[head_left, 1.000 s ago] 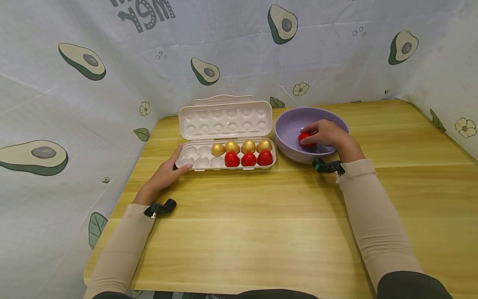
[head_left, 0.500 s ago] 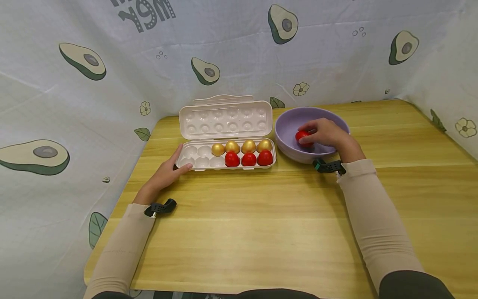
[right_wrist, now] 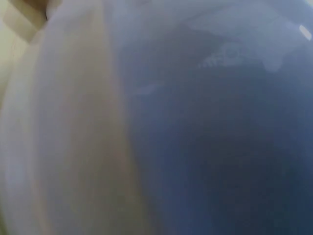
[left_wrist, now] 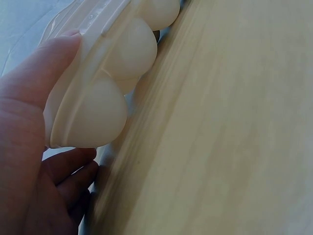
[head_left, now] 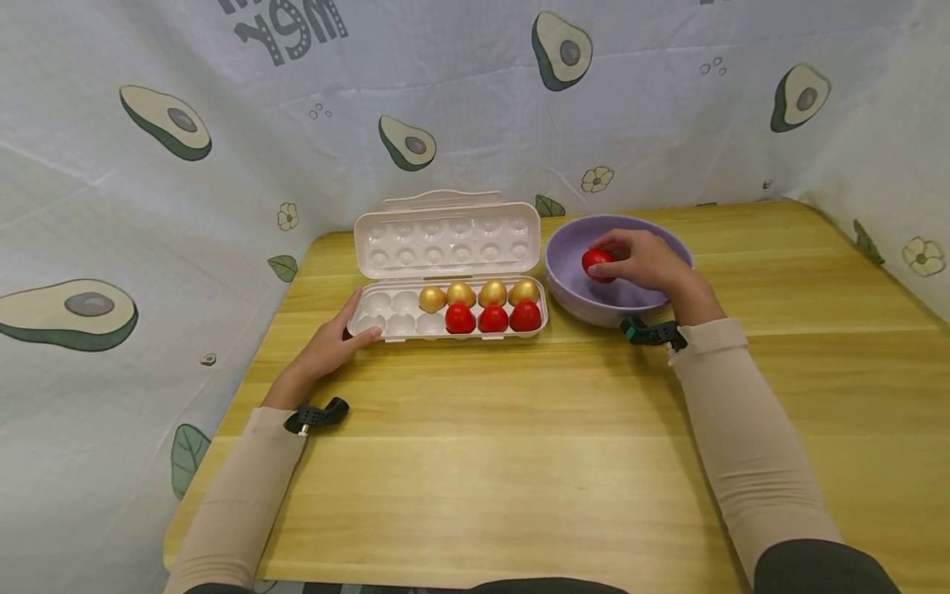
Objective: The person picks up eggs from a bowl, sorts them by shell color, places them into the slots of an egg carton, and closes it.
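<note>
An egg carton (head_left: 404, 324) of pale plastic lies with its lid (head_left: 449, 241) raised. Gold eggs (head_left: 493, 293) fill part of its back row, and three red eggs (head_left: 493, 318) sit at the right of the front row. My left hand (head_left: 325, 345) holds the carton's left end, thumb on the front rim; in the left wrist view its other fingers (left_wrist: 73, 183) curl below the end cup. Inside the purple bowl (head_left: 579, 304), my right hand (head_left: 647, 262) pinches another red egg (head_left: 597, 263). The right wrist view shows mostly the blurred bowl wall (right_wrist: 78, 122).
A wooden table (head_left: 475, 462) carries the carton and bowl side by side toward its back. Behind it hangs a pale cloth (head_left: 475, 74) printed with avocados, which continues down both sides.
My right hand has shifted the pinched red egg slightly left and up within the bowl. The left hand stays on the carton's end.
</note>
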A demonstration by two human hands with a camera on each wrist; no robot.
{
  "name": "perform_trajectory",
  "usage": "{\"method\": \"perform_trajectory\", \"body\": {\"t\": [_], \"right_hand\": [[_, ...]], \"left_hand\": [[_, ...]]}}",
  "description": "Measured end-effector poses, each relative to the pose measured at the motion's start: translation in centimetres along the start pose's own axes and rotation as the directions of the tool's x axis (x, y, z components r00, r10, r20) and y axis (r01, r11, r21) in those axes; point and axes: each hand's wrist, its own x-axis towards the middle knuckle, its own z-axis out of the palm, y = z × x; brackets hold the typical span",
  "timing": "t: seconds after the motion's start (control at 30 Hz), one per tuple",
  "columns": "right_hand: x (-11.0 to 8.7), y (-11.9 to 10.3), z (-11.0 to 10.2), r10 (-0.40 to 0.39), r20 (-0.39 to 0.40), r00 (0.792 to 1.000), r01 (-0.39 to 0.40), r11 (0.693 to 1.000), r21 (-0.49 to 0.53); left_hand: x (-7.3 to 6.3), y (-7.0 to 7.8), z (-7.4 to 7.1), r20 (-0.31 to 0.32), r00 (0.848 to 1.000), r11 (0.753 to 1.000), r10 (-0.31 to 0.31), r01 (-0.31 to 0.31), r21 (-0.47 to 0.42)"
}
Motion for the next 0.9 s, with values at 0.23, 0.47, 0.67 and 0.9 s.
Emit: {"method": "perform_trajectory", "body": {"t": [0.23,0.47,0.67,0.9], "right_hand": [[0.2,-0.4,0.3,-0.009,-0.052,0.999,0.010,1.000,0.021],[0.4,-1.0,0.5,-0.040,-0.084,0.996,0.044,0.998,0.053],[0.4,-2.0,0.7,-0.080,-0.110,0.991,0.094,0.987,0.128],[0.1,-4.2,1.1,-0.124,-0.152,0.981,0.155,0.965,0.211]], "left_hand": [[0.0,-0.2,0.1,0.006,1.000,1.000,-0.012,0.012,0.005],[0.1,-0.1,0.1,-0.002,1.000,1.000,-0.014,0.014,0.014],[0.0,-0.1,0.1,-0.004,1.000,1.000,-0.013,0.013,0.008],[-0.1,0.0,0.1,0.000,1.000,1.000,-0.004,0.004,-0.007]]}}
